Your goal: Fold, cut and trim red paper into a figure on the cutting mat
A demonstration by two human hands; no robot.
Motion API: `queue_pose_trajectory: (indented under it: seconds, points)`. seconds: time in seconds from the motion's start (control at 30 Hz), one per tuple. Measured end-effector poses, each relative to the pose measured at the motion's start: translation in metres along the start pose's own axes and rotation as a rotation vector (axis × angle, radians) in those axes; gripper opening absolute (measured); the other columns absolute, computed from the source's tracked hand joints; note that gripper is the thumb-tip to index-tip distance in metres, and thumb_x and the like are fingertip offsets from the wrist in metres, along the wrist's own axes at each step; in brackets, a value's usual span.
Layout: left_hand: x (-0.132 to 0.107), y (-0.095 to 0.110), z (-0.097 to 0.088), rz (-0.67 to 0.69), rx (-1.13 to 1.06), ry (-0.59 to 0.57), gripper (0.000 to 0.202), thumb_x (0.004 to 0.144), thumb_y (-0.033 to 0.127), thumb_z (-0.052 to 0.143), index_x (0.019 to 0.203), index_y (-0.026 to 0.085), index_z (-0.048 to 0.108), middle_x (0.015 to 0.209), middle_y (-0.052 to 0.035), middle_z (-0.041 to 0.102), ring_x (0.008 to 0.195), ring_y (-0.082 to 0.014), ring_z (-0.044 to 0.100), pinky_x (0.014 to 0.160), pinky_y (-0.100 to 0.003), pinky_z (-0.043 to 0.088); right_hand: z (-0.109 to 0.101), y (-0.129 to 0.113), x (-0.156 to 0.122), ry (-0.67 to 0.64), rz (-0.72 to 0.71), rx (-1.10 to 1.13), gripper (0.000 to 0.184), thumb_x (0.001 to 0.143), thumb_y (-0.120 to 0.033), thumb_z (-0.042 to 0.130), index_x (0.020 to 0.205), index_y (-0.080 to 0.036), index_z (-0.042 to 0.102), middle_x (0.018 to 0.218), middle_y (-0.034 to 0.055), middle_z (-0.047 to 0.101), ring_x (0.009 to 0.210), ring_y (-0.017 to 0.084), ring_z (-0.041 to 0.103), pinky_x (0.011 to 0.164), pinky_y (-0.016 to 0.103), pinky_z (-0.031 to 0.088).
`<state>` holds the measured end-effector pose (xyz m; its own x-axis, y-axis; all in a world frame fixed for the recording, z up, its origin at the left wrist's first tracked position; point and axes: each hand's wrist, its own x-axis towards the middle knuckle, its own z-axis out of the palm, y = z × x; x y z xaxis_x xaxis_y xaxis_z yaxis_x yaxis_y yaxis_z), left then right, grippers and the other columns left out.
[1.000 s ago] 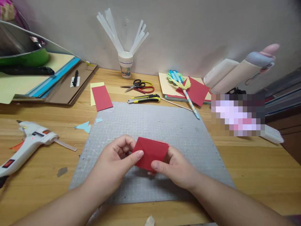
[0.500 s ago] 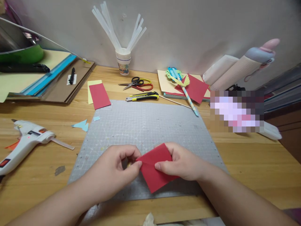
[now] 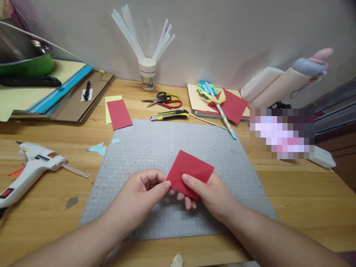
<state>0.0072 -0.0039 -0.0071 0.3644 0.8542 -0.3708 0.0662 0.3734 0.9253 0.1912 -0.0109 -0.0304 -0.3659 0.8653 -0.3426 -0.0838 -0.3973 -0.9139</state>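
A square of red paper point(image 3: 182, 167) with a faint crease is held above the grey cutting mat point(image 3: 155, 218). My left hand point(image 3: 151, 187) pinches its left corner between thumb and fingers. My right hand point(image 3: 213, 191) grips the lower right part, thumb on top and fingers underneath, with some fingertips showing below the edge. Beyond the mat lie a yellow and black utility knife point(image 3: 174, 116) and scissors point(image 3: 161, 99). A red paper rectangle point(image 3: 120, 114) rests partly over a yellow one at the mat's far left corner.
At left lies a white glue gun point(image 3: 41, 161) with a glue stick in it, near light blue paper scraps point(image 3: 98, 148). A paper cup point(image 3: 147, 78) holds several translucent sticks. A paper flower point(image 3: 218, 107) lies over cards at the back right. A pixelated patch covers something at right.
The red paper has turned in my hands, so its far corner now points away and up. My right hand has shifted slightly lower and its fingertips now show beneath the paper.
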Motion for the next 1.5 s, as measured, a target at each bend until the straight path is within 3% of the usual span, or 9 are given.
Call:
queue_pose_trajectory:
  seconds: [0.23, 0.73, 1.17, 1.37, 1.5]
  points:
    - [0.000, -0.004, -0.001, 0.000, 0.093, 0.009, 0.025, 0.078, 0.040, 0.061, 0.064, 0.020, 0.058, 0.066, -0.0010, 0.066, 0.066, -0.0158, 0.060, 0.067, -0.029, 0.046, 0.002, 0.000, -0.004, 0.041, -0.016, -0.053, 0.037, 0.086, -0.050, 0.060, 0.077, -0.015, 0.069, 0.063, 0.0028, 0.067, 0.045, 0.009, 0.057, 0.042, 0.019, 0.041]
    - [-0.001, -0.007, 0.001, 0.032, 0.043, -0.064, 0.017, 0.082, 0.032, 0.057, 0.071, 0.019, 0.058, 0.069, -0.0012, 0.068, 0.070, -0.0160, 0.061, 0.071, -0.030, 0.046, 0.009, 0.004, -0.010, 0.124, 0.002, -0.080, 0.039, 0.082, -0.053, 0.063, 0.075, -0.015, 0.068, 0.062, 0.0026, 0.066, 0.044, 0.009, 0.055, 0.044, 0.021, 0.046]
    - [-0.001, -0.002, 0.003, 0.009, 0.113, 0.011, 0.012, 0.072, 0.028, 0.057, 0.064, 0.019, 0.058, 0.065, -0.0011, 0.067, 0.066, -0.0153, 0.059, 0.065, -0.027, 0.046, 0.011, 0.009, -0.012, 0.135, -0.038, -0.098, 0.033, 0.087, -0.046, 0.060, 0.077, -0.016, 0.069, 0.063, 0.0024, 0.067, 0.047, 0.010, 0.058, 0.047, 0.022, 0.049]
    - [-0.003, -0.002, 0.004, 0.090, 0.308, 0.130, 0.016, 0.069, 0.029, 0.053, 0.056, 0.019, 0.050, 0.054, 0.0049, 0.045, 0.054, -0.0102, 0.039, 0.050, -0.022, 0.033, 0.015, 0.002, -0.016, 0.215, -0.292, -0.293, 0.016, 0.087, -0.030, 0.060, 0.079, -0.019, 0.067, 0.073, 0.0019, 0.069, 0.065, 0.014, 0.063, 0.059, 0.025, 0.051]
    - [-0.004, -0.006, 0.005, 0.151, 0.462, 0.162, 0.016, 0.072, 0.028, 0.048, 0.058, 0.020, 0.050, 0.055, 0.0046, 0.044, 0.054, -0.0111, 0.041, 0.051, -0.023, 0.032, 0.019, -0.005, -0.021, 0.175, -0.481, -0.425, 0.013, 0.087, -0.019, 0.059, 0.079, -0.019, 0.069, 0.073, 0.0013, 0.068, 0.067, 0.014, 0.062, 0.063, 0.025, 0.050]
